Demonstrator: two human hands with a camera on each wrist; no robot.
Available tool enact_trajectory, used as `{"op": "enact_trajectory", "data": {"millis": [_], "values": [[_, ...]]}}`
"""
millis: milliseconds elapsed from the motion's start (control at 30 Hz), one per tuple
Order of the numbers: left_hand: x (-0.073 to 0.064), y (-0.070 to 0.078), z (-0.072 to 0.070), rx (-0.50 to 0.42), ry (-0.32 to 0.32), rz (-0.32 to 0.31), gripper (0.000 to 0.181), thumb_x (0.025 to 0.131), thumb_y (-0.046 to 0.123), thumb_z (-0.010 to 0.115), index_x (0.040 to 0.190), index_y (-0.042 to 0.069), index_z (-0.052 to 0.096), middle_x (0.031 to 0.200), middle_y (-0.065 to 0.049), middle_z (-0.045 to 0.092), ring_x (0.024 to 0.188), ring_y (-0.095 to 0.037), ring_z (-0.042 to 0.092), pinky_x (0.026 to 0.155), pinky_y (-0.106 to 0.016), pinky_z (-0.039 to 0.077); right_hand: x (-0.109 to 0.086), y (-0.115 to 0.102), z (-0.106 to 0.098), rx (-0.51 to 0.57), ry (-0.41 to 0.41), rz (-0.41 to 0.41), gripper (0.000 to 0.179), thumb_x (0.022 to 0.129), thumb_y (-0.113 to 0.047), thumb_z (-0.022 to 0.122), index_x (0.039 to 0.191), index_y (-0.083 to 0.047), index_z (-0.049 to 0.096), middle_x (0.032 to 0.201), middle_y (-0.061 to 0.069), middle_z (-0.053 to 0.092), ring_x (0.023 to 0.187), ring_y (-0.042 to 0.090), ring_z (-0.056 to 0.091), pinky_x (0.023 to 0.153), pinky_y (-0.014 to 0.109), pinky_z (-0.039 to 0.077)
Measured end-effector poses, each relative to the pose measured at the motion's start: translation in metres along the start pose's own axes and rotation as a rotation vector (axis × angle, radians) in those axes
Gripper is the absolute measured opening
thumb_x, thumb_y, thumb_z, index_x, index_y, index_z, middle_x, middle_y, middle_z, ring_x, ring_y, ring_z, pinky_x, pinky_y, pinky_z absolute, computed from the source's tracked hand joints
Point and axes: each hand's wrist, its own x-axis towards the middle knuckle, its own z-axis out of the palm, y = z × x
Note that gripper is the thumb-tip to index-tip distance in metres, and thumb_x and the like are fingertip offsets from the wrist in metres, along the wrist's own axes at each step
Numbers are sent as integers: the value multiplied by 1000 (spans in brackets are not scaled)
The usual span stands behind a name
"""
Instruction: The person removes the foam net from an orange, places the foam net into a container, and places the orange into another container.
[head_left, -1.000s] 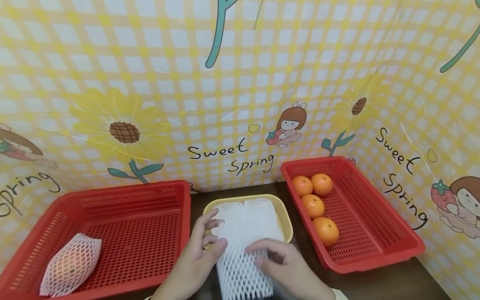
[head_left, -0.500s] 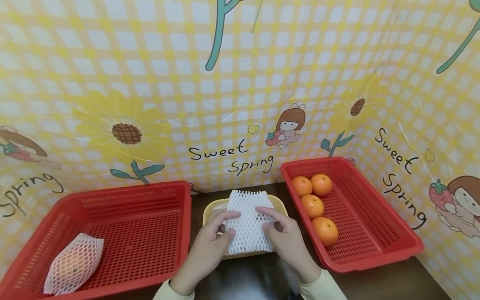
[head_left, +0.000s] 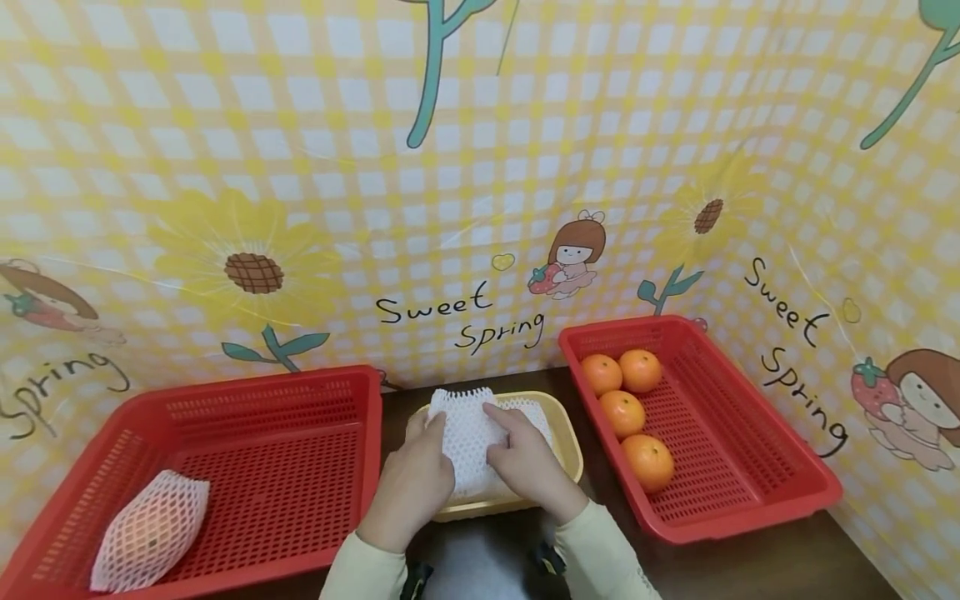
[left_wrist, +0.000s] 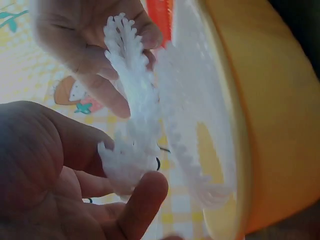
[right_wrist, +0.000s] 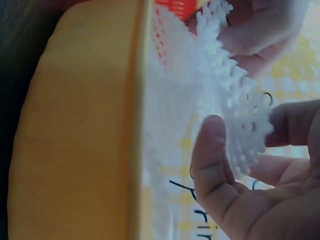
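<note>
A white foam net sleeve [head_left: 467, 442] is held up over a yellow plastic basket [head_left: 573, 442] in the head view. My left hand [head_left: 416, 479] grips its left edge; in the left wrist view the left thumb and fingers [left_wrist: 82, 142] pinch the netting. On the opposite edge my right hand [head_left: 528, 458] holds it, with the right thumb and fingers [right_wrist: 212, 155] on either side of the mesh in the right wrist view. More foam netting [head_left: 536, 414] lies in the basket behind it. The sleeve looks flattened and its far end stands free.
A red basket [head_left: 270, 479] on the left holds one round fruit in a foam net [head_left: 150, 533]. Several oranges [head_left: 648, 462] sit along the left side of another red basket [head_left: 738, 467] at the right. A yellow checked cloth [head_left: 450, 192] covers the wall behind the dark table.
Both hands have lifted the sleeve from its low position near the body, over the basket, then shifted it slightly left. Fingers that were loosely spread now close on its edges.
</note>
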Motion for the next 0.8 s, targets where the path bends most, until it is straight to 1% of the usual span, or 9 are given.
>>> {"op": "enact_trajectory", "data": {"millis": [100,200,267,367,533,600,667,733,800], "values": [[2,-4,4,106,31,10,51,88,-2,58,138,-12,52,144,-35,42,68,-38,63,85,-62,45,5,0,8,-40,-66,17,62,82,4,57,143,7,50,129,24,55,88,24,50,82,40,45],[3,-6,9,194,36,19,49,85,-1,62,132,-14,56,140,-37,44,79,-42,67,96,-70,36,8,1,15,-106,-107,41,63,82,4,58,144,8,49,126,25,56,92,26,50,86,43,45],[3,-9,12,245,18,22,46,84,0,65,127,-14,60,136,-37,48,81,-41,68,98,-71,34,9,3,19,-163,-140,52,63,81,4,59,143,8,49,120,23,58,88,25,51,83,41,46],[3,-13,17,329,-6,33,37,80,3,71,113,-11,67,120,-33,57,83,-40,67,99,-70,34,9,7,25,-269,-181,39,56,84,-1,63,139,7,55,111,20,60,83,23,52,77,37,48],[2,-18,22,410,-7,54,22,76,5,76,96,-3,70,96,-22,59,80,-39,63,100,-68,33,5,14,32,-470,-110,-46,46,86,-15,76,127,2,65,100,16,59,73,21,56,67,35,51],[2,-20,25,435,15,81,20,75,6,77,93,-1,71,102,-23,60,89,-41,62,100,-68,33,3,16,34,-537,-64,-84,45,83,-18,81,121,0,68,94,14,55,65,21,53,58,35,49],[3,-21,27,450,31,113,19,74,5,78,91,-1,71,117,-26,60,107,-45,57,102,-67,32,2,17,34,-593,-38,-111,44,80,-20,85,117,-1,68,90,12,52,61,20,51,54,33,47],[4,-22,28,456,26,140,18,73,3,80,88,-2,71,132,-28,55,123,-47,49,105,-66,31,2,17,35,-655,-26,-144,43,78,-21,87,112,-2,69,91,12,51,65,21,52,53,34,47],[6,-23,29,459,11,164,17,73,2,80,86,-3,72,140,-27,52,133,-47,42,108,-65,29,2,18,36,-726,-27,-186,40,78,-22,88,109,-3,70,99,14,55,77,25,56,58,35,49]]}}
